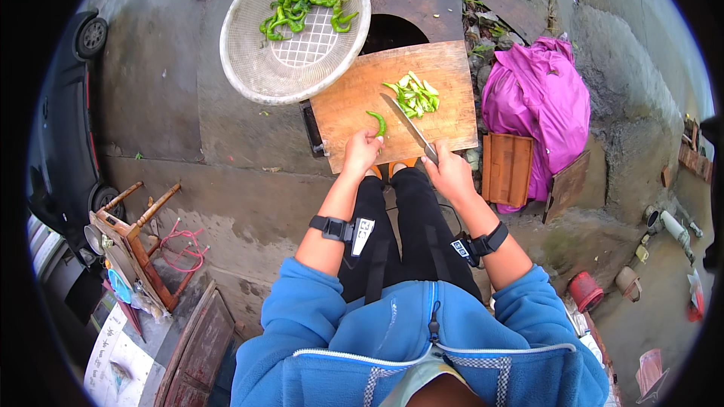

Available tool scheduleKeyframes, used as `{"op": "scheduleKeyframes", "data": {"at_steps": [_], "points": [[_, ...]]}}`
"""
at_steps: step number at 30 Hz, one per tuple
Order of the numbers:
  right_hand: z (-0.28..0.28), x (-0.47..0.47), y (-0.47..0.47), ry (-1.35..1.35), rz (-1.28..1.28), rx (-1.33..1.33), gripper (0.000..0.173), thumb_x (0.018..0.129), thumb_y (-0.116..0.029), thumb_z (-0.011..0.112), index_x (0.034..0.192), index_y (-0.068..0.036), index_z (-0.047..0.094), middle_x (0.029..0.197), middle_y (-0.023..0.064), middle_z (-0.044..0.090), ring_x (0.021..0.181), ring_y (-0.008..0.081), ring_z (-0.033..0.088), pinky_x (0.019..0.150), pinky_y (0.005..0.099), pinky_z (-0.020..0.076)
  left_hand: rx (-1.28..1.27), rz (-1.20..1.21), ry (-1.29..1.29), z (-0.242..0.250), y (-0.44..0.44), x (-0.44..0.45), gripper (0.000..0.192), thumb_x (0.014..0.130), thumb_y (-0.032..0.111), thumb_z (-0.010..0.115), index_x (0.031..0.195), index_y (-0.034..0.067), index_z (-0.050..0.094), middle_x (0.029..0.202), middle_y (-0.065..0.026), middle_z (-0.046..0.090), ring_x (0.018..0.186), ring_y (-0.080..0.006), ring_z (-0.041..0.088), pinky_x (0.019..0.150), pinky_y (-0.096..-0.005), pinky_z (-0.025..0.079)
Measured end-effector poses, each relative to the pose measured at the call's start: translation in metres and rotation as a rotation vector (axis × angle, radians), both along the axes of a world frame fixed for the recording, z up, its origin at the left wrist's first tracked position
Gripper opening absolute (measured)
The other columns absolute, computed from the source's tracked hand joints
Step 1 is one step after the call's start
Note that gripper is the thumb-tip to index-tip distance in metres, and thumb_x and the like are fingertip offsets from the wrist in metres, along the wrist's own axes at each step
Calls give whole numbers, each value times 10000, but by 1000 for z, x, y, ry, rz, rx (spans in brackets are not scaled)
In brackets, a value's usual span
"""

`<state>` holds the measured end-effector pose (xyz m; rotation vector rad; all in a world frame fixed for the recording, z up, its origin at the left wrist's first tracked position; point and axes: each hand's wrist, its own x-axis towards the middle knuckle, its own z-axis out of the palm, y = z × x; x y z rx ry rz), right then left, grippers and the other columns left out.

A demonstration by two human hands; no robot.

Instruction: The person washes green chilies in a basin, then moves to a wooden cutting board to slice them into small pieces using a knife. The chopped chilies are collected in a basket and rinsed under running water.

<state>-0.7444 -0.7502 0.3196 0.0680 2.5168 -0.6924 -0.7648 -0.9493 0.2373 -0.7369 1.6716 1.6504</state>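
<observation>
A curved green chili pepper (377, 122) is pinched in my left hand (362, 152) over the near edge of a wooden cutting board (350, 99). My right hand (451, 172) grips the handle of a kitchen knife (412, 129), whose blade slants up and left across the board, its tip just left of the cut pepper. Those pale green slices (417, 96) lie in a small pile on the board's right half. Beyond the board's left corner rests a pale plastic mesh basket (243, 39) with several whole green peppers (294, 10) inside.
Under the board is a dark stand with a round opening (396, 31). To the right lie a bright pink plastic cover (537, 96) and an orange-brown tile (507, 169). A wooden stool (138, 237) is at lower left, a dark car (65, 135) at far left.
</observation>
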Motion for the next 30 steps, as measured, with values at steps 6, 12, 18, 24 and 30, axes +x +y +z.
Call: {"op": "scheduleKeyframes", "data": {"at_steps": [6,12,18,24,30], "points": [[9,2,-11,-35,100,85,286,849,-257,566,993,-52,428,727,211,633,683,404,620,621,495,493,-148,-97,63,-32,6,-3,261,862,86,573,1075,-64,556,747,-69,631,613,-106,541,561,-237,429],[6,-8,-16,-89,141,108,312,853,-264,566,1009,-35,422,724,220,622,697,404,616,623,495,484,-159,-123,106,-33,6,-4,254,864,79,571,1074,-63,561,763,-79,638,662,-124,581,592,-250,447],[-16,-6,-39,9,2,42,278,849,-265,559,965,-42,442,716,209,628,704,397,626,622,484,499,-132,-96,75,-35,-1,-2,259,867,74,566,1085,-62,536,773,-77,638,668,-127,584,592,-253,444],[-10,3,-41,41,91,79,293,860,-271,547,1031,-64,429,710,195,631,672,391,624,592,482,490,-167,-72,124,-37,5,0,240,845,60,572,1044,-73,557,734,-98,645,663,-155,612,617,-279,465],[-22,-4,-68,-9,66,125,275,865,-267,529,999,-65,401,689,218,622,650,417,615,590,505,488,-147,0,118,-42,4,-2,245,843,73,588,1033,-79,562,716,-104,651,652,-159,624,620,-291,479]]}}
